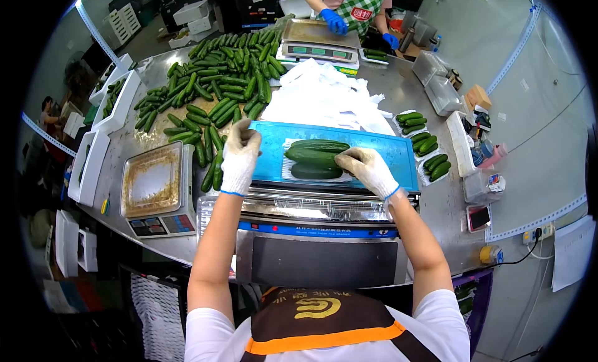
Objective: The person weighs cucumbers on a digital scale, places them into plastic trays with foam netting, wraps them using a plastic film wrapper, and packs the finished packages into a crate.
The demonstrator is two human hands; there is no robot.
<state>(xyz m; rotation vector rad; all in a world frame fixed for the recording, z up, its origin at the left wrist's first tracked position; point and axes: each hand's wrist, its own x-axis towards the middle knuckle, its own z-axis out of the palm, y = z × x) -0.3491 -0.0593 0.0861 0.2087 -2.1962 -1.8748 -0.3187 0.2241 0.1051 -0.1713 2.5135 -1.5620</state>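
Three cucumbers [316,156] lie side by side on a white ribbed sheet [288,169], on top of the blue board [268,151]. My right hand [367,167], in a white glove, has its fingertips pressed together on the right end of the cucumbers. At the board's left edge my left hand [241,151], also gloved, is raised with its fingers apart and nothing in them. In front of the board is the film wrapping machine [314,231], with shiny clear film across it.
A large cucumber pile [230,69] lies behind on the left. Nearby are a scale [156,181], white sheets [317,94], and packed cucumbers [423,144] at right. Across the table a co-worker's blue-gloved hands [335,22] are beside another scale [321,35].
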